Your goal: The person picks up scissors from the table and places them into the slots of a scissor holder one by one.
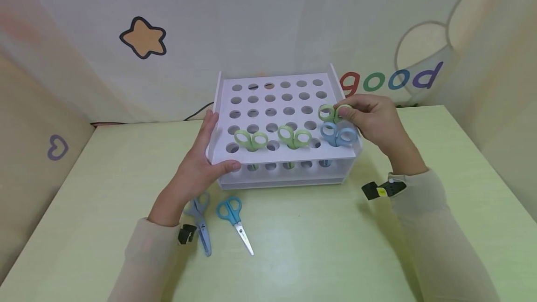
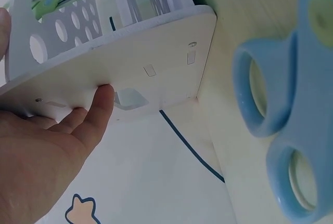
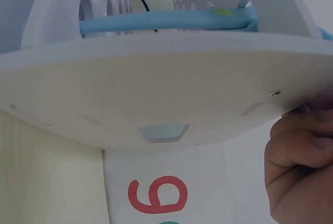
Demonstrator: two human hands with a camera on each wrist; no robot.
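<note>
A white rack (image 1: 278, 153) with rows of round holes stands on the table. My left hand (image 1: 199, 162) holds its left side panel, thumb at the front corner and fingers along the outer face (image 2: 156, 70). With thumb and fingertips my right hand (image 1: 373, 118) pinches the handle of green scissors (image 1: 327, 113) over the rack's right side. Just in front, blue scissors (image 1: 337, 135) stand in a hole, their blade cover (image 3: 166, 21) showing below. Two more green scissors stand in the front row, one at left (image 1: 251, 140) and one at the middle (image 1: 294, 138).
On the table (image 1: 302, 246) before the rack lie teal-handled scissors (image 1: 235, 223) with bare metal blades. Beside them, partly behind my left wrist, lie grey-blue scissors (image 1: 201, 223). A printed curtain (image 1: 260, 22) hangs behind; a dark cable (image 2: 192, 146) runs along the back.
</note>
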